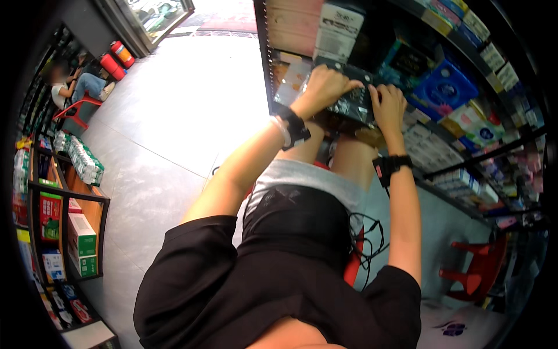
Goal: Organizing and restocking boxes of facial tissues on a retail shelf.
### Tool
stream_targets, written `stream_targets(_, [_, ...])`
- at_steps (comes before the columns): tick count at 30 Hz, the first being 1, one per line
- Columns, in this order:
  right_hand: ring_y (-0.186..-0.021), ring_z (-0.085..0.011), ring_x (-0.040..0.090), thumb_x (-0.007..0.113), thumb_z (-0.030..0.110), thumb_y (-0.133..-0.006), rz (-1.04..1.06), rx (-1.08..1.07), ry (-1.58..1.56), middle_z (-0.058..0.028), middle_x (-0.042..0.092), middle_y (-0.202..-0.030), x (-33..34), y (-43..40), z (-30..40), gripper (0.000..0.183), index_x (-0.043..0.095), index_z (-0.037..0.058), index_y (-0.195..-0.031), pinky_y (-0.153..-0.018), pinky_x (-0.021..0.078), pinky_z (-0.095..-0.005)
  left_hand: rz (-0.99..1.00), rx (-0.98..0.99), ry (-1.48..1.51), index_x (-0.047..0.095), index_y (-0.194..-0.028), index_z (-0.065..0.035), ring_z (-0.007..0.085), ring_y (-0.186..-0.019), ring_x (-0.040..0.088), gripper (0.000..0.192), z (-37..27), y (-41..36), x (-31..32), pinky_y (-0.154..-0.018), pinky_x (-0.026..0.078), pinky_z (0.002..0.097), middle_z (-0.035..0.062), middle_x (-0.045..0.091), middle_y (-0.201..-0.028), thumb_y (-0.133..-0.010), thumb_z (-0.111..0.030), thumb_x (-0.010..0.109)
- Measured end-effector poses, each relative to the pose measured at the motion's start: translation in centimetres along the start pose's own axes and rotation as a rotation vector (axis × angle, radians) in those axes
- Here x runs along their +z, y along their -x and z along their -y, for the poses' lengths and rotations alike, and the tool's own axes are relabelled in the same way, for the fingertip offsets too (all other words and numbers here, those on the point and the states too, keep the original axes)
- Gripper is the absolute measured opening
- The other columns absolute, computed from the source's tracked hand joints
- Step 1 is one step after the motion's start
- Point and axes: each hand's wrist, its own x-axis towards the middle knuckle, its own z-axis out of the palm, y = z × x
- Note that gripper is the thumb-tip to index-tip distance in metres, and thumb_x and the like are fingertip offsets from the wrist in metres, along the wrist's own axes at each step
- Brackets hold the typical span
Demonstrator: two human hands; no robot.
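Ahead of my lap, at the edge of a stocked shelf, both hands rest on a dark, shiny package (pixel 355 102) with small light print. My left hand (pixel 324 89) lies over its left part, thumb pointing right. At its right end is my right hand (pixel 389 102), fingers bent over the edge. Whether either hand grips the package or only presses on it cannot be told. Behind it stands a white printed box (pixel 339 32). A clear plastic-wrapped pack (pixel 294 83) is left of my left hand, and a blue tissue pack (pixel 447 89) sits to the right.
Shelves of boxed goods curve along the right, with a red plastic chair (pixel 473 272) below. A low wooden shelf (pixel 104 209) with cartons and bottle packs stands left. Farther off, a person sits near two red fire extinguishers (pixel 112 66). Black cables (pixel 370 240) hang beside my right hip.
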Motion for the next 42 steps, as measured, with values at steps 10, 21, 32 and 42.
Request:
stream_targets(10, [-0.113,-0.0353,0.040,0.070,0.044,-0.073,0.447,0.096,-0.444,-0.0190,0.038,-0.129,0.4,-2.0,-10.3,0.071,0.040,0.0146,-0.131,-0.094,0.0344,-0.0452,-0.004,-0.670,0.945,0.058,-0.064,-0.0018,0.0105,-0.046,0.042,0.049,4.3,3.1,-3.2,-0.052,0.036,0.0212,0.0028,0.051,-0.057,-0.094,-0.037,0.042])
stream_targets(21, [-0.112,-0.0247,0.044,0.062,0.037,-0.084,0.759,0.520,-1.081,-0.0109,0.045,-0.125,-0.4,-2.4,-8.1,0.062,0.032,0.0117,-0.133,-0.077,0.0457,-0.0441,0.431,-0.484,0.490,0.025,-0.138,-0.0032,0.0362,-0.100,0.055,0.087,4.6,10.9,-4.8,-0.081,0.043,0.0419,0.0213,0.058,-0.106,-0.074,-0.042,0.068])
stream_targets(32, [-0.106,-0.0217,0.046,0.074,0.019,-0.072,0.793,0.452,-0.979,-0.0090,0.045,-0.119,-10.1,2.6,-6.3,0.067,0.037,0.0073,-0.126,-0.084,0.0435,-0.0315,0.354,-0.399,1.087,0.023,-0.142,-0.0095,0.0225,-0.113,0.050,0.057,8.0,8.1,-5.2,-0.094,0.038,0.0333,0.0168,0.052,-0.123,-0.093,-0.023,0.048])
stream_targets(42, [-0.108,-0.0233,0.051,0.058,0.015,-0.088,0.969,0.242,-1.054,-0.0109,0.053,-0.118,-12.5,3.4,-6.0,0.042,0.043,0.0042,-0.125,-0.085,0.0457,-0.0344,0.622,-0.144,0.490,0.046,-0.126,-0.0039,0.0346,-0.112,0.049,0.048,6.8,2.4,-1.7,-0.092,0.041,0.0384,0.0220,0.049,-0.125,-0.086,-0.027,0.053])
